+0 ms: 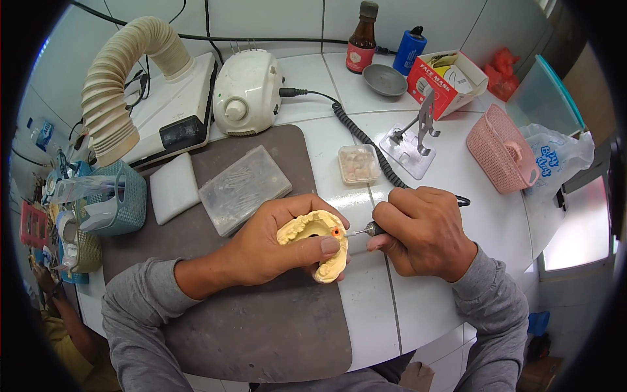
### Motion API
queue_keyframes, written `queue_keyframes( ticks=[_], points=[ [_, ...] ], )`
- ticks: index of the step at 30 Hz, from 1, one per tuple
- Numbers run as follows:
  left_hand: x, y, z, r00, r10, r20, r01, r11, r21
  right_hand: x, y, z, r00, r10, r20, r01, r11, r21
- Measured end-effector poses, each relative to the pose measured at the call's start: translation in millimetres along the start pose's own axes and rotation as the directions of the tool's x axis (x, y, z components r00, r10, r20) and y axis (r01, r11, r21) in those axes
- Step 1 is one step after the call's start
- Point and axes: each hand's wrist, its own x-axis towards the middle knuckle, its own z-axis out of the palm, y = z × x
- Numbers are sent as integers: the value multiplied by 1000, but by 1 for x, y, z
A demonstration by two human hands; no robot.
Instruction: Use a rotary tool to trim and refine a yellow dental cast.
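A pale yellow plaster dental model (334, 266), shaped like an arch of teeth, is gripped in my left hand (274, 242). My left thumb presses across its inner side, and some fingers are hidden behind it. A small orange-red spot with a dark centre (336, 232) shows on the right part of the arch. My right hand (424, 228) is closed round a rotary handpiece (373, 228), its thin tip pointing left at the model close to that spot. Whether the tip touches the plaster I cannot tell. A coiled black cord (366, 138) runs from behind my right hand.
A white control box (248, 91) and a ribbed suction hose (108, 85) stand at the back left. A clear case of burs (245, 189) lies on the brown mat (261, 340). Beyond my right hand are a small clear tub (359, 164), a phone stand (415, 147) and a pink basket (499, 150).
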Motion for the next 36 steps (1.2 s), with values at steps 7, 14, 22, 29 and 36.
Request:
queue_keyframes(
  ticks=[7, 14, 22, 29, 36],
  points=[
    [0, -3, 1, 1000, 17, -23, -17, 1000, 13, 0, -2, -2, 1000, 9, 14, -9, 1000, -9],
    [0, -3, 4, 998, 18, -60, -22, 998, -62, -1, -4, -1, 1000, -2, 23, 2, 1000, 6],
    [2, -7, 4, 992, 65, -111, -75, 992, -96, -2, -5, -3, 1000, 2, 25, -2, 1000, 11],
    [2, -8, 5, 990, 78, -114, -86, 994, -73, -2, -7, -4, 999, 16, 28, -16, 1000, 4],
    [5, -10, 9, 974, 137, -180, -158, 982, -106, -2, -10, -3, 999, 47, 14, -46, 999, -25]
  ],
)
